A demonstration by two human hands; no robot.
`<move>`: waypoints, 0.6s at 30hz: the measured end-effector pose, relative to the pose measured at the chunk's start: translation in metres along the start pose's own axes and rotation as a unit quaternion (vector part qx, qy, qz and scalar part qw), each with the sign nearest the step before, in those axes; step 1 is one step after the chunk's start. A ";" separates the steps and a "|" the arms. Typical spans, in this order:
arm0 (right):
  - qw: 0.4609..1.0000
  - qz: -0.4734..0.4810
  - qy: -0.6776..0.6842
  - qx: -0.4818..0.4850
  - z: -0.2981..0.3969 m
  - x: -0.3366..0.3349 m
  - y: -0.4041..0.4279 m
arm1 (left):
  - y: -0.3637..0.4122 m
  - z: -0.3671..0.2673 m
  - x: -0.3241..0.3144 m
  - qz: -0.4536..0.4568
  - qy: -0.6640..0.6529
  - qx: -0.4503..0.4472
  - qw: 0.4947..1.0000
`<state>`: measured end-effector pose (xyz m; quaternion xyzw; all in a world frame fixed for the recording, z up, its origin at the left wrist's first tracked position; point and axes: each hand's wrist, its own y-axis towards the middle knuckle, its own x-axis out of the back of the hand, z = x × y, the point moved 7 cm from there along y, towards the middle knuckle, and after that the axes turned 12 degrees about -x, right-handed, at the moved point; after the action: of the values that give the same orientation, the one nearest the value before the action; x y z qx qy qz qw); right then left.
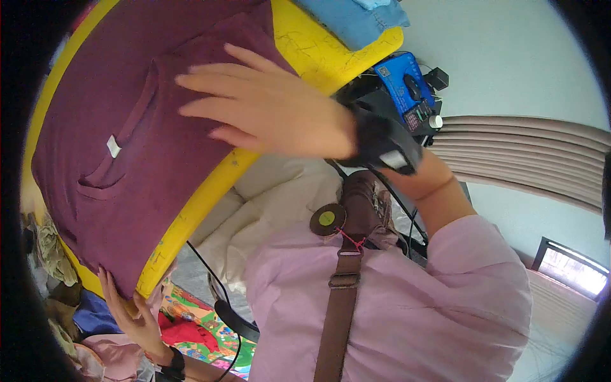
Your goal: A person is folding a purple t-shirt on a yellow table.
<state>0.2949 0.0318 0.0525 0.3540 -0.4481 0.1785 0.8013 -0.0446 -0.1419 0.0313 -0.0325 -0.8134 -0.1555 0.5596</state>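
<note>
A maroon garment [191,129], probably a T-shirt, is spread over a yellow board or tabletop [191,210]. Its neckline, with a small white label [113,146], faces up. My right hand [267,105] is over the cloth, palm down with fingers spread; whether it touches is unclear. A black device [382,138] is strapped to that wrist. At the lower left, my left hand [131,310] has the garment's edge between fingers and thumb, beside the board's rim. A black band [172,365] circles my left wrist.
Folded blue cloth [355,21] lies at the board's far end. Beyond are a blue box [403,79] and small electronics. Piled clothes [57,253] and a red cloth [191,332] on a colourful mat are at lower left. A brown strap [334,324] crosses my pink top.
</note>
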 end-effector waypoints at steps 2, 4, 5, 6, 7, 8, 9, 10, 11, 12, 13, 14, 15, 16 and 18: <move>0.997 0.033 -0.068 -0.016 0.001 0.019 -0.021 | -0.002 -0.002 0.003 0.020 0.065 -0.031 0.997; 0.989 0.066 -0.130 -0.029 0.004 0.019 -0.033 | -0.001 -0.003 0.006 0.020 0.077 -0.032 0.996; 0.979 0.049 -0.194 -0.047 0.004 0.022 -0.036 | 0.001 -0.004 0.008 0.018 0.087 -0.035 0.995; 0.963 0.031 -0.260 -0.066 0.002 0.025 -0.039 | 0.001 -0.001 0.007 0.016 0.087 -0.037 0.995; 0.962 0.028 -0.262 -0.066 0.002 0.026 -0.040 | 0.002 0.004 0.005 0.025 0.096 -0.039 0.994; 0.963 0.031 -0.260 -0.067 0.001 0.026 -0.041 | 0.004 0.007 0.004 0.034 0.104 -0.041 0.993; 0.964 0.033 -0.257 -0.065 0.001 0.026 -0.041 | 0.005 0.006 0.006 0.032 0.107 -0.040 0.993; 0.964 0.030 -0.256 -0.063 -0.001 0.031 -0.041 | 0.006 0.002 0.007 0.033 0.086 -0.047 0.995; 0.966 0.044 -0.249 -0.053 -0.007 0.036 -0.043 | 0.008 -0.001 0.009 0.033 0.067 -0.053 0.996; 0.969 0.055 -0.239 -0.038 -0.010 0.040 -0.042 | 0.010 -0.006 0.013 0.029 0.076 -0.046 0.996; 0.970 0.050 -0.236 -0.027 -0.012 0.044 -0.041 | 0.014 -0.011 0.013 0.018 0.051 -0.033 0.998; 0.966 0.061 -0.249 -0.014 -0.015 0.043 -0.040 | 0.017 -0.012 0.013 0.006 0.026 -0.019 0.999; 0.963 0.072 -0.259 -0.001 -0.016 0.042 -0.041 | 0.016 -0.008 0.016 0.001 0.038 -0.010 0.999; 0.965 0.072 -0.252 -0.008 -0.017 0.042 -0.039 | 0.014 -0.002 0.016 0.016 0.069 -0.023 0.997; 0.967 0.073 -0.244 -0.001 -0.018 0.040 -0.036 | 0.015 0.001 0.013 0.009 0.106 -0.041 0.993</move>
<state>0.3480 0.0189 0.0653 0.3525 -0.6551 0.1443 0.6526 -0.0467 -0.1289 0.0459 -0.0464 -0.7421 -0.1864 0.6422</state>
